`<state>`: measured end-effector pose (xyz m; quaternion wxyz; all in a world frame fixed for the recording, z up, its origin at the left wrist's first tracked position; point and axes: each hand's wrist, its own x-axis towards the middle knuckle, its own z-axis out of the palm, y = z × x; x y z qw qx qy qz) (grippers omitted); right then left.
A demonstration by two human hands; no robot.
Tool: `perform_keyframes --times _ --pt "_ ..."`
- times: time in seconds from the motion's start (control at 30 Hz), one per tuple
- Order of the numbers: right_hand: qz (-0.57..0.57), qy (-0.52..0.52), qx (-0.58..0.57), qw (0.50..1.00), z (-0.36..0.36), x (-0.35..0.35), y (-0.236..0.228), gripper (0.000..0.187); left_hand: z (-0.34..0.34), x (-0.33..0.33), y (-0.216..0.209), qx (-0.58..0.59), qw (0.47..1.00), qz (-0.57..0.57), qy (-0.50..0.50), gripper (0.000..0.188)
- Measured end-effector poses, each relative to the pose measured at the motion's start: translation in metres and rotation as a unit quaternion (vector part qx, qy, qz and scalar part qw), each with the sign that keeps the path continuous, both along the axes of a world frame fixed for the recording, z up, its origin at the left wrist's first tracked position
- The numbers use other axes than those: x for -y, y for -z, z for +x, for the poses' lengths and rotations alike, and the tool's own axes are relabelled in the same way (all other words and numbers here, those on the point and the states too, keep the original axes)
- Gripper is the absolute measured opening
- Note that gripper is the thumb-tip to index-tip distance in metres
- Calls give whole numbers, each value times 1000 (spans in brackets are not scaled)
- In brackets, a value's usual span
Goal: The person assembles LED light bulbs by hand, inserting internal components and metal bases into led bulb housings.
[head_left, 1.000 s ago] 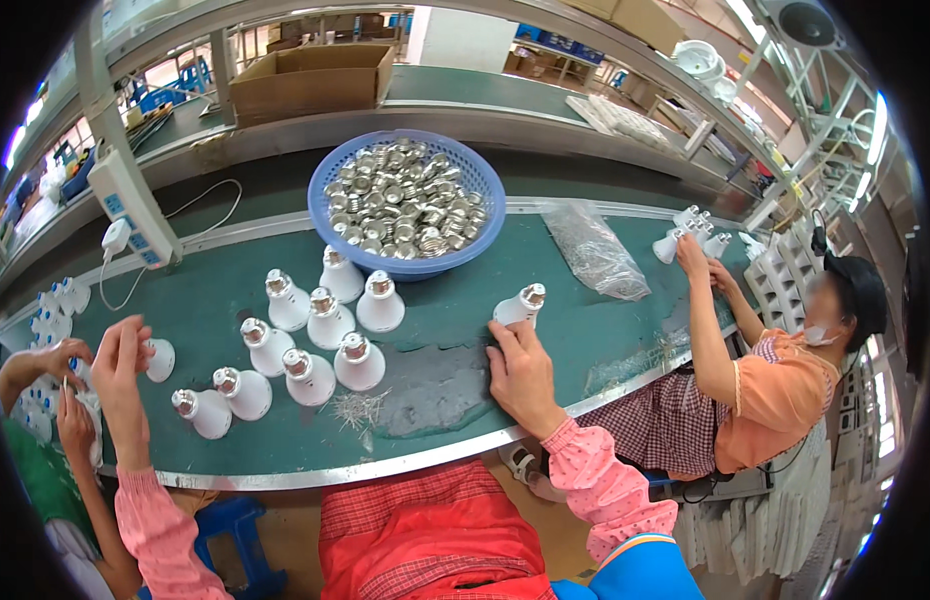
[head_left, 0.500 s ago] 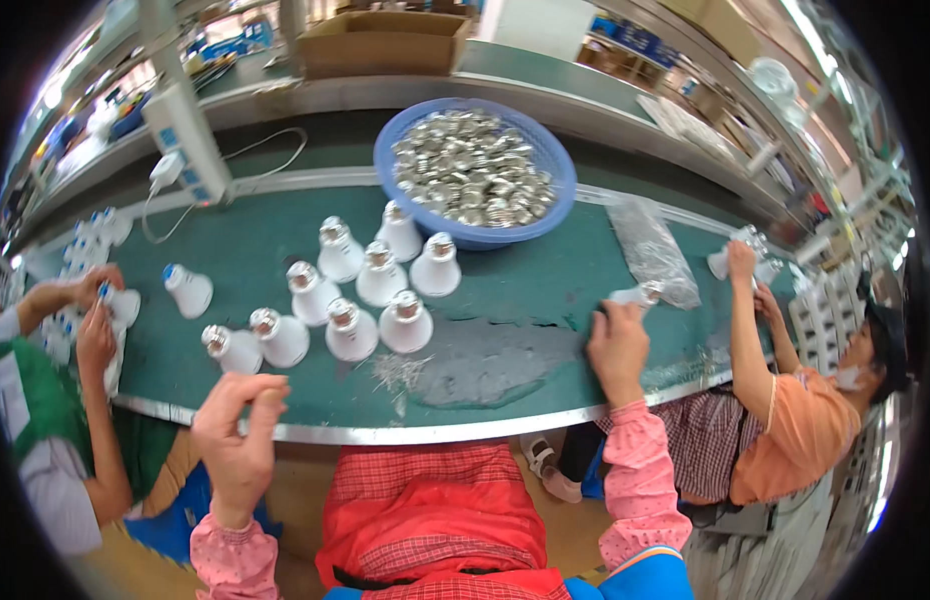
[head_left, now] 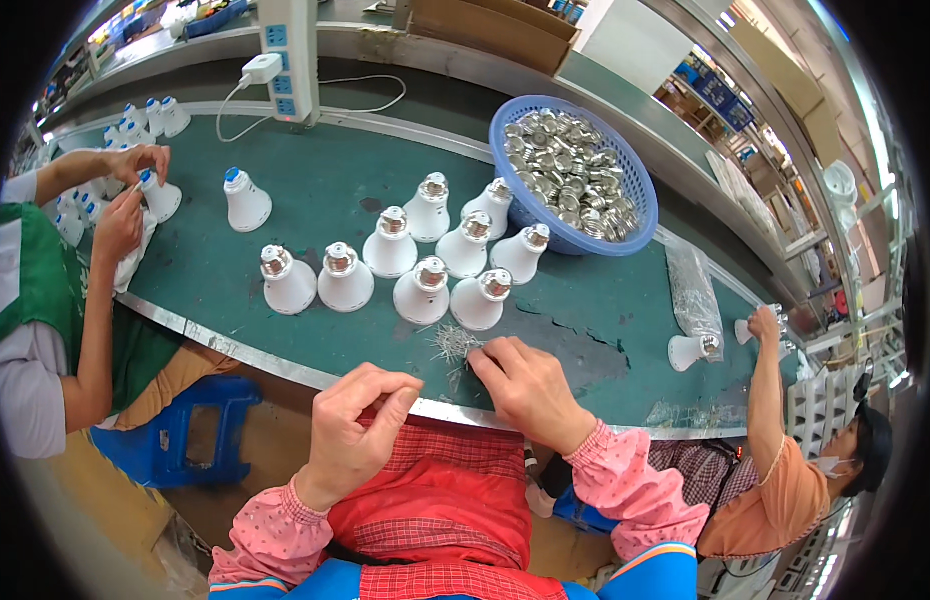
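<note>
Near the table's front edge, my right hand (head_left: 533, 392) has its fingertips at a small pile of thin metal pins (head_left: 453, 343). Its fingers are bent together, and whether a pin is between them is hidden. My left hand (head_left: 363, 428) is held closed in front of the edge, thumb close to the curled forefinger; anything in it is too small to make out. Several white bulb housings with silver caps (head_left: 421, 292) stand upright just beyond the pins. Farther right, another capped bulb housing (head_left: 688, 351) lies tilted beside a clear plastic bag (head_left: 693, 290).
A blue basket (head_left: 647, 222) full of metal caps stands behind the bulbs. One blue-topped bulb housing (head_left: 247, 203) stands to the left. Co-workers' hands (head_left: 120, 228) handle bulbs at the left, and another person's hand (head_left: 763, 322) does at the right. A power strip (head_left: 288, 60) rises at the back.
My right hand has let go of the bulb housing at the right and moved left to the pins. My left hand has moved toward the middle. The view has turned.
</note>
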<state>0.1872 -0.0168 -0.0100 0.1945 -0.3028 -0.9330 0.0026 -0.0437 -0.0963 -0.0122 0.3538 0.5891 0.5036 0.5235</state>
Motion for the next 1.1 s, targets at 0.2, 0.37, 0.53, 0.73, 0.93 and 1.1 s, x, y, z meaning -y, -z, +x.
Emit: perform_keyframes --times 0.2,0.37,0.53,0.73,0.93,1.1 --pt "50 -47 147 987 -14 -15 -13 12 -10 7 11 37 998 -25 -36 8" --pt "-24 31 21 999 0 -18 -2 11 -7 1 5 21 1000 -9 -19 8" --pt "-480 214 -326 786 7 -2 -14 16 12 -7 2 25 999 -19 -15 9" --pt "-595 210 -479 610 16 16 -18 12 71 -37 5 -78 980 182 -5 29" --pt "-603 199 -525 567 33 24 -13 12 95 -46 15 -134 961 243 -13 24" --pt "-407 212 -455 763 37 28 -18 11 100 -49 7 -44 992 119 5 12"
